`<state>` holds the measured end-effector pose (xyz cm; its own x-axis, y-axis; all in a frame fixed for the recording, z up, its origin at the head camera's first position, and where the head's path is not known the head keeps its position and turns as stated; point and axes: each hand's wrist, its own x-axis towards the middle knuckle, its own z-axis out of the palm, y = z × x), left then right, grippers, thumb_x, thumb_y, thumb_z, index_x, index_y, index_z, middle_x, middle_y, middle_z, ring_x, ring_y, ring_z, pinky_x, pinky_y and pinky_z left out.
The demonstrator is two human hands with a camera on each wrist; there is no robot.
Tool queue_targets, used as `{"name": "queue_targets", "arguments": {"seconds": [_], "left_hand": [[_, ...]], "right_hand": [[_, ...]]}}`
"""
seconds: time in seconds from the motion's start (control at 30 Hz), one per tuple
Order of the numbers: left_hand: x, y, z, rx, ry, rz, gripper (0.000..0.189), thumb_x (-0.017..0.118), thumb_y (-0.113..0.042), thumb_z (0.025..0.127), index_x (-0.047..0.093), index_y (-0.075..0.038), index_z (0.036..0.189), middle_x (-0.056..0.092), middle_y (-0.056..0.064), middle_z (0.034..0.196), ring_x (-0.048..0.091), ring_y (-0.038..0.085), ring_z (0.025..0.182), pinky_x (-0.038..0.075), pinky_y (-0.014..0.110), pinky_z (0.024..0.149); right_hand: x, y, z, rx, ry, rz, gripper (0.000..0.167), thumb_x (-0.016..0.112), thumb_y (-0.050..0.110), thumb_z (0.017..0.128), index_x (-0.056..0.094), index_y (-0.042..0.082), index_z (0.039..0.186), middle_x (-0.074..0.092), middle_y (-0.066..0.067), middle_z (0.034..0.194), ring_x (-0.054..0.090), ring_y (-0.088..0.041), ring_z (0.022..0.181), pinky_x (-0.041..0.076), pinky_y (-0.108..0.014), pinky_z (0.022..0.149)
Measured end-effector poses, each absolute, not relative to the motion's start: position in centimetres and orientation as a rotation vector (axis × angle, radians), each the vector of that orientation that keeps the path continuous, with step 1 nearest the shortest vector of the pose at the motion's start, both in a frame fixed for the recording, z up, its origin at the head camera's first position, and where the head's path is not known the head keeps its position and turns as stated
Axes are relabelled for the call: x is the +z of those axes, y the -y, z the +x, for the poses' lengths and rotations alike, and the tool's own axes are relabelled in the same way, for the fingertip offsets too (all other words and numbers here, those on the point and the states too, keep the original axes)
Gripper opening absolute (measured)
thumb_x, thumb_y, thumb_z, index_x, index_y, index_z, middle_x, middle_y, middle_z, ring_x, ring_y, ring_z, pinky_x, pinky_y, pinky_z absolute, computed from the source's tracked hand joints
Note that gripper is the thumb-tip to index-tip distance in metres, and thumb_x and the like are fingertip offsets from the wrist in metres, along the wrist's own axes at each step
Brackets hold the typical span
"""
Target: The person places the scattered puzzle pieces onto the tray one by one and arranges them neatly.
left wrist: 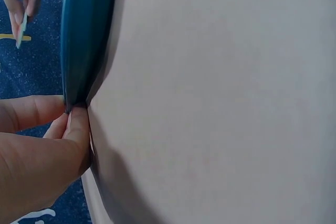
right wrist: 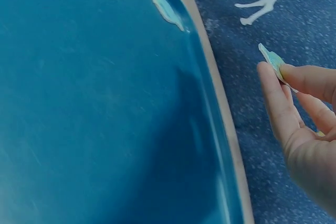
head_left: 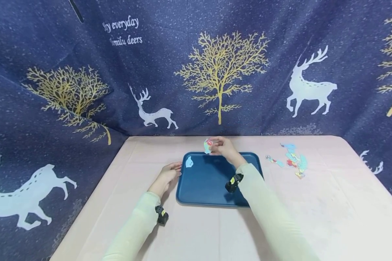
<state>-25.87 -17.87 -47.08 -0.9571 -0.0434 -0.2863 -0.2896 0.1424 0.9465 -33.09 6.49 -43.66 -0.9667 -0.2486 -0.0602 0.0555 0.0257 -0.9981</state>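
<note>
My right hand (head_left: 224, 148) pinches a small flat printed puzzle piece (head_left: 208, 145), coloured light blue, yellow and red, between thumb and fingers. It is held up over the far rim of the blue rectangular tray (head_left: 202, 188). In the right wrist view the piece (right wrist: 274, 62) is seen nearly edge-on. My left hand (head_left: 167, 175) is at the tray's left side, and the left wrist view has its fingertips pinching the tray's rim (left wrist: 86, 35). A pale blue piece (head_left: 189, 162) lies inside the tray near its far left corner.
Several more printed pieces (head_left: 292, 159) lie in a loose cluster on the pale pink tablecloth (head_left: 330, 203), right of the tray. Behind the table hangs a dark blue curtain (head_left: 248, 72) with deer and trees.
</note>
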Motion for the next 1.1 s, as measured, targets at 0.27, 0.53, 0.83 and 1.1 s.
{"name": "queue_targets", "arguments": {"seconds": [0.27,0.53,0.83,1.1], "left_hand": [[-47.3,18.0,-25.9,1.921,-2.226,-0.32,0.054,0.049,0.016,0.082,0.05,0.005,0.134,0.051,0.023,0.137,0.047,0.035,0.128,0.042,0.04,0.107],[-47.2,18.1,-25.9,1.913,-2.23,-0.331,0.055,0.049,0.016,0.081,0.05,0.003,0.135,0.051,0.022,0.138,0.047,0.034,0.129,0.041,0.04,0.107],[-47.1,18.0,-25.9,1.915,-2.235,-0.311,0.055,0.048,0.016,0.081,0.049,0.005,0.135,0.05,0.023,0.138,0.047,0.035,0.129,0.041,0.041,0.108],[-47.2,18.0,-26.0,1.914,-2.243,-0.308,0.054,0.048,0.016,0.082,0.05,0.005,0.135,0.05,0.023,0.138,0.047,0.035,0.129,0.04,0.04,0.108]], "right_hand": [[-44.6,-4.6,-32.7,-2.036,-2.012,-0.146,0.048,0.059,-0.014,0.085,0.052,-0.005,0.131,0.057,-0.016,0.096,0.066,-0.02,0.075,0.06,-0.035,0.075],[-45.8,-3.2,-32.8,-1.958,-2.035,-0.088,0.042,0.063,-0.01,0.084,0.056,-0.003,0.125,0.062,-0.021,0.101,0.067,-0.021,0.075,0.061,-0.036,0.073],[-46.8,-2.4,-32.8,-1.92,-2.061,-0.037,0.035,0.065,-0.009,0.084,0.059,-0.003,0.118,0.066,-0.021,0.102,0.067,-0.02,0.07,0.061,-0.033,0.068],[-47.2,-1.9,-32.6,-1.929,-2.083,-0.043,0.032,0.067,-0.009,0.082,0.06,-0.006,0.113,0.068,-0.02,0.092,0.067,-0.018,0.061,0.061,-0.032,0.064]]}}
